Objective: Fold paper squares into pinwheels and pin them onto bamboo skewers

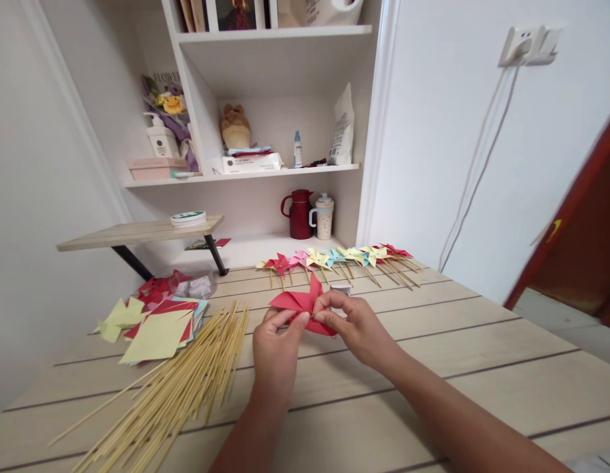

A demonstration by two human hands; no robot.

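Note:
A red paper pinwheel (pixel 298 301) is held above the table between both hands. My left hand (pixel 277 345) grips its lower left side, with the thumb lying near the centre. At the middle of the pinwheel, the thumb and forefinger of my right hand (pixel 351 322) are pinched together. Any small part between those right fingertips is too small to tell. Behind the hands lies a row of finished-looking pinwheels on sticks (pixel 319 258), in red, pink, yellow and blue. A small whitish object (pixel 340 289) sits partly hidden behind my right hand.
Many thin wooden sticks (pixel 187 387) lie fanned out at the left. Beyond them are stacked coloured paper squares (pixel 157 335), cut red paper pieces (pixel 160 289) and a clear container (pixel 199 286). A small raised stand (pixel 137 233) and white shelves (pixel 285 172) are at the back.

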